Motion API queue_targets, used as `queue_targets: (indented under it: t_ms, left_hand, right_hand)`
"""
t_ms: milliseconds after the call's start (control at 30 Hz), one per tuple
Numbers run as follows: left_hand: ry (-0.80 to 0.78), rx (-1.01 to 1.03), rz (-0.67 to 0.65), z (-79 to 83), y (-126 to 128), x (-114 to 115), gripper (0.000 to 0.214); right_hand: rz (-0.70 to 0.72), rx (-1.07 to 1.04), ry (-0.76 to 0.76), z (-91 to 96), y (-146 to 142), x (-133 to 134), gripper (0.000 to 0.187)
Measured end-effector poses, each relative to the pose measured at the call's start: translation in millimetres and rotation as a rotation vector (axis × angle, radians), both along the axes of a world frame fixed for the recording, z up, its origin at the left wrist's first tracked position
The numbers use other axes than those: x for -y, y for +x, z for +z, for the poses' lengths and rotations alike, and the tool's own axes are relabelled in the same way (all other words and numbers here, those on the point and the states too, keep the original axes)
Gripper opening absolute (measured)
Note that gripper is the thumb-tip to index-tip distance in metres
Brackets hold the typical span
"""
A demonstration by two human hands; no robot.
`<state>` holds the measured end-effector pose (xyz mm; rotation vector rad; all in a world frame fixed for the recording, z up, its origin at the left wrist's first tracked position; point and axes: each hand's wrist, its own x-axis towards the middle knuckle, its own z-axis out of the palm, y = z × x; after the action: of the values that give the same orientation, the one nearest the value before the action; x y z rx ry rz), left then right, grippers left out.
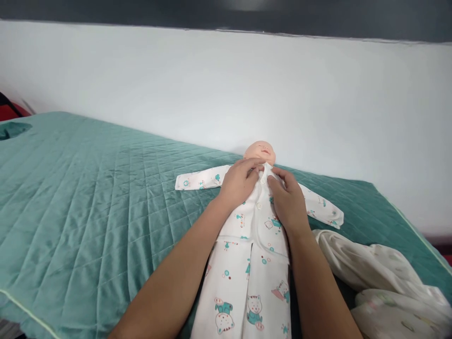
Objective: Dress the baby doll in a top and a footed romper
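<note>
A baby doll [260,150] lies on its back, head toward the wall, dressed in a white printed baby shirt [243,226] and matching trousers [226,282]. At the collar, my left hand [240,181] has its fingers closed on one front edge of the shirt. Opposite it, my right hand [290,200] pinches the other front edge between thumb and index finger. Between the hands runs the buttoned front, with a button [259,206] lower down the chest. Both sleeves stretch out to the sides. My fingers partly hide the doll's neck and the collar.
A green quilted cover [106,188] spreads under the doll. To the right lies a crumpled pale cloth [381,273] with faint prints. A white wall [212,89] stands right behind the doll's head, with a dark band above it. Something red shows at the far left.
</note>
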<state>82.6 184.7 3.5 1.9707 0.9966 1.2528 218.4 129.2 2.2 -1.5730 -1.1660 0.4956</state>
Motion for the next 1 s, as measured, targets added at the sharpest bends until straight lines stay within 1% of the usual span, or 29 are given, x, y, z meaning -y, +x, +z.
queue_targets:
  t_ms: [67,133,267,367,433,533,633,767,900,1000]
  left_hand:
    - [0.0,0.041,-0.009,-1.5,-1,5,0.031]
    - [0.016,0.051,-0.011,-3.0,-4,16,0.031]
    - [0.056,-0.045,-0.006,-6.3,-13,45,0.032]
    - [0.061,-0.078,-0.008,-8.7,-18,56,0.034]
    - [0.064,-0.065,-0.016,-9.7,-19,55,0.033]
    - [0.06,-0.021,-0.035,-10.2,-18,47,0.03]
    - [0.037,0.023,-0.055,-10.1,-18,40,0.028]
    - [0.003,0.051,-0.085,-8.6,-18,36,0.028]
    - [-0.099,0.143,-0.174,-7.1,-18,30,0.027]
    - [-0.146,0.186,-0.239,-6.8,-19,23,0.027]
  right_hand:
    - [0.003,-0.009,0.01,-1.0,1,0,0.036]
    - [0.022,-0.019,0.036,-2.1,1,2,0.036]
    - [0.08,0.006,0.093,-6.5,-1,15,0.04]
    - [0.137,0.027,0.106,-13.8,-1,28,0.044]
    - [0.174,0.027,0.116,-19.5,0,36,0.047]
    - [0.201,0.048,0.136,-25.2,1,42,0.045]
    - [0.209,0.082,0.173,-25.8,1,43,0.038]
    - [0.205,0.113,0.205,-23.0,-1,44,0.031]
    - [0.199,0.13,0.215,-21.8,-2,45,0.028]
    - [0.193,0.152,0.224,-21.9,-2,45,0.028]
